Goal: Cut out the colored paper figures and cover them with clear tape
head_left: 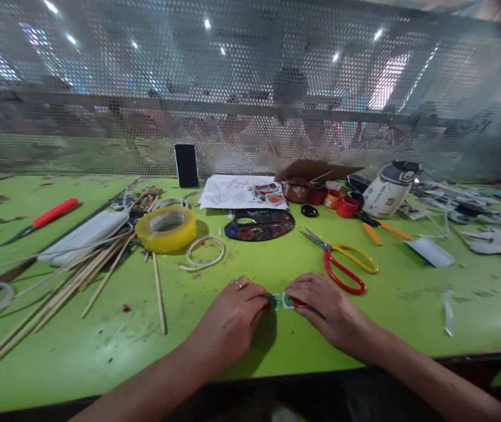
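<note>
Near the front edge of the green table, my left hand [235,313] is closed in a pinch on a small painted paper cutout [276,302], green and red. My right hand [323,305] pinches a second painted paper cutout [287,302] with a white border. The two pieces sit close together with a narrow gap between them, and my fingers cover most of each. Scissors [327,247] with one red and one yellow handle lie just beyond my right hand, blades apart.
A paint palette [259,226], drawing sheets [224,192] and paint jars [347,207] are farther back. On the left are yellow tape [166,228], bamboo sticks [78,281], a power strip [85,237] and a red-handled knife [52,214]. A phone [186,166] leans against the perforated metal screen [145,117].
</note>
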Action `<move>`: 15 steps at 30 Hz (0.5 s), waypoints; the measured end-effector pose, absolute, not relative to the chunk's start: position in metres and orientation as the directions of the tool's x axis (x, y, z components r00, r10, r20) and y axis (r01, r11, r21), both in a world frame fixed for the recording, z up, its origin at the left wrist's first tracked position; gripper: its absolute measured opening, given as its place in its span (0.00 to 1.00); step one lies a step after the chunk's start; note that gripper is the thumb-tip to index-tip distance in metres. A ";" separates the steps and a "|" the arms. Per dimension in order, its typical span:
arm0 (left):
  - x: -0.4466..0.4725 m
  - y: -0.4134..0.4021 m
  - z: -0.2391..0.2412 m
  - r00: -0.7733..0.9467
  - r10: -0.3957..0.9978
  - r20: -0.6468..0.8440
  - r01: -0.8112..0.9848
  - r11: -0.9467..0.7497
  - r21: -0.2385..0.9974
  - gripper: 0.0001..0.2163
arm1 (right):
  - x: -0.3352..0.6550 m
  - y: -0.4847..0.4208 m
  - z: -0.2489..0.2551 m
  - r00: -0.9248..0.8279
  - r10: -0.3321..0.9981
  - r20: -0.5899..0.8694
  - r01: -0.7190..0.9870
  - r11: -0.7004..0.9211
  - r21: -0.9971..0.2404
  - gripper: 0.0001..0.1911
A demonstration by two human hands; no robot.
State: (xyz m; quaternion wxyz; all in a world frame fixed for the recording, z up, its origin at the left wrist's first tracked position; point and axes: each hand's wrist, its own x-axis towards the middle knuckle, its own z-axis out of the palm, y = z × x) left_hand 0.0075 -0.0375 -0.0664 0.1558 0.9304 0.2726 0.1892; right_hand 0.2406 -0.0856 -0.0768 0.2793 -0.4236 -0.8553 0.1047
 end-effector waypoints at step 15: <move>0.001 -0.036 -0.061 0.728 0.605 0.323 0.462 -0.781 0.421 0.13 | 0.269 -0.092 -0.072 -0.313 0.909 0.275 0.784 0.411 -0.466 0.17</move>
